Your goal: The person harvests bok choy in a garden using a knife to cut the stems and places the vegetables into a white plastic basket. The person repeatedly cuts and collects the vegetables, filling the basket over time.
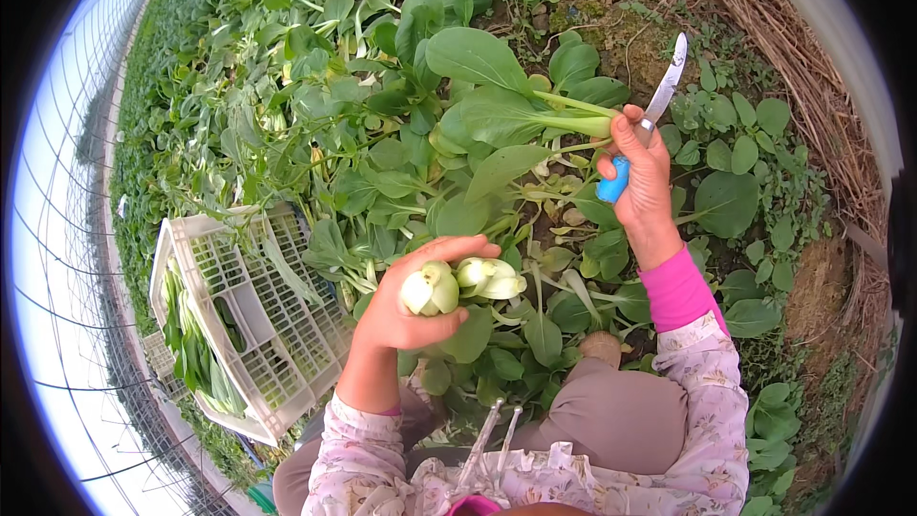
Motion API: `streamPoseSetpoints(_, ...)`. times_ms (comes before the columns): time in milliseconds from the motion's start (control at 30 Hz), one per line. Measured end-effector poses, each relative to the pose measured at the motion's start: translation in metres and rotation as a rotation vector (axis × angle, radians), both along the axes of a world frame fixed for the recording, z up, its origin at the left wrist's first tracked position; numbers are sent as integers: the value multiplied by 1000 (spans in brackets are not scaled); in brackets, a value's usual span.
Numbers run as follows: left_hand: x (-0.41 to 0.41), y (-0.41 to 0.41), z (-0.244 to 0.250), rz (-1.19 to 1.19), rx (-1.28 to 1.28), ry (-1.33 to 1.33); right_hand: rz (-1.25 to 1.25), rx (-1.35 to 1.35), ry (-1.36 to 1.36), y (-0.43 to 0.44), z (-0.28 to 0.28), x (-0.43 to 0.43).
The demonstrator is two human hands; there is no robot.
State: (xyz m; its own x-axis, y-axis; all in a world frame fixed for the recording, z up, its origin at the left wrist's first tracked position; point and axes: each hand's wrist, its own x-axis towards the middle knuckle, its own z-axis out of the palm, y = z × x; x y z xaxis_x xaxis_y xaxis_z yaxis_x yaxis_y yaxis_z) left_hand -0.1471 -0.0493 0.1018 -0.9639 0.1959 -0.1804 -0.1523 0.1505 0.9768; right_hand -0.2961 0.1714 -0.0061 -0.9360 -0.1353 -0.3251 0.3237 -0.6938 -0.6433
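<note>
My left hand (pixel 412 297) is closed around two heads of bok choy (pixel 430 289), their pale cut bases facing up at me. Raised over the plants, my right hand (pixel 637 165) holds a knife (pixel 668 82) with a curved metal blade pointing up and away. A blue wrap or handle part (pixel 612 179) shows in that palm. Between the thumb and fingers of the same hand are the pale stems of green bok choy leaves (pixel 501 111), which spread to the left. The leaves in my left hand are mostly hidden beneath it.
A white plastic crate (pixel 269 322) with cut greens (pixel 190 344) stands tilted at the left. Leafy plants (pixel 387 172) grow densely around my hands and knees. Dry straw (pixel 795 36) lies along the right edge beside bare soil. A mesh-like structure (pixel 64 265) curves along the far left.
</note>
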Motion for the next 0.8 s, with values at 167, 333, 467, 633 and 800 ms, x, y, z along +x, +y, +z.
streamPoseSetpoints(167,1,11,12,97,52,-1,84,155,211,4,11,6)
streamPoseSetpoints(333,-7,35,17,303,67,10,332,259,521,-5,33,29)
streamPoseSetpoints(467,-14,44,-18,130,-56,65,439,147,351,-11,37,46)
streamPoseSetpoints(633,-18,49,-22,219,37,-88,577,249,389,-3,27,39)
streamPoseSetpoints(800,-51,29,2,61,-610,19,778,374,336,-4,22,30)
